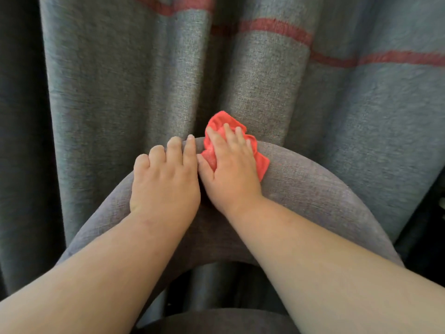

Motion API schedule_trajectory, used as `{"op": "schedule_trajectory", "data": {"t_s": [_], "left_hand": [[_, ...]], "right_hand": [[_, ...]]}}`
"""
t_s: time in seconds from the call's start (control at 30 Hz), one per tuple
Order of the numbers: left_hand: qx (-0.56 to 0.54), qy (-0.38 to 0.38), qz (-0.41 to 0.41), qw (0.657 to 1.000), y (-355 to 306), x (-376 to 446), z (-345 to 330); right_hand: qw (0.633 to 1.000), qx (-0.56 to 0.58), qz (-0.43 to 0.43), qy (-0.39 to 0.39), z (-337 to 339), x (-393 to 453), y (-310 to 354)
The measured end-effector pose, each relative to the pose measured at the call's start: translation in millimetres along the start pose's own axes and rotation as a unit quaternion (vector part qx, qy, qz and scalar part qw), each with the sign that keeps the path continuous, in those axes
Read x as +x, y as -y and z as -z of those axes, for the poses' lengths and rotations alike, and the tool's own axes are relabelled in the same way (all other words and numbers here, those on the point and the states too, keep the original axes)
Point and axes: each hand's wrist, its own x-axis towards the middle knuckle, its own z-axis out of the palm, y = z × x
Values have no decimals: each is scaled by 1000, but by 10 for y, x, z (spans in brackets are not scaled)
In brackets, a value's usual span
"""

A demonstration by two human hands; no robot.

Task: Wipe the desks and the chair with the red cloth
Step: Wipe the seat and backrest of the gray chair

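The chair's curved grey fabric backrest (313, 189) arches across the middle of the head view. My right hand (231, 169) presses the crumpled red cloth (262, 163) onto the backrest's top edge, fingers spread over it. My left hand (166, 179) lies right beside it, touching it, fingers curled over the top edge of the backrest and gripping it. Part of the dark seat (216, 319) shows at the bottom, between my forearms. No desk is in view.
A grey curtain (120, 80) with a thin red stripe (277, 28) hangs in folds directly behind the chair and fills the background. A dark gap shows at the far right edge (431, 213).
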Motion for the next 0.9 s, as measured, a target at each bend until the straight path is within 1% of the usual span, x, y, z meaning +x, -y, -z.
{"op": "schedule_trajectory", "data": {"t_s": [0.2,0.27,0.43,0.53,0.63,0.7,0.77,0.83,0.9], "left_hand": [[7,6,-12,1000,-3,4,-20],[9,8,-13,1000,-7,3,-21],[4,9,-18,1000,-10,-1,3],[2,13,-16,1000,-15,-3,11],[-4,15,-9,1000,-20,2,15],[-14,19,-3,1000,-20,9,18],[-19,20,-1,1000,-16,16,16],[-23,20,-2,1000,-6,16,12],[-31,20,-4,999,-3,16,12]], "right_hand": [[996,-76,52,14,83,-53,-307],[992,-112,54,23,139,-133,-477],[977,-209,17,28,374,-435,-983],[970,-240,-27,-1,427,-595,-1100],[976,-185,-105,-48,308,-663,-953],[983,-123,-127,-46,102,-664,-687],[995,-51,-83,-26,-179,-713,-318],[999,17,-28,-24,-425,-793,3],[999,37,-2,-27,-516,-821,95]]}}
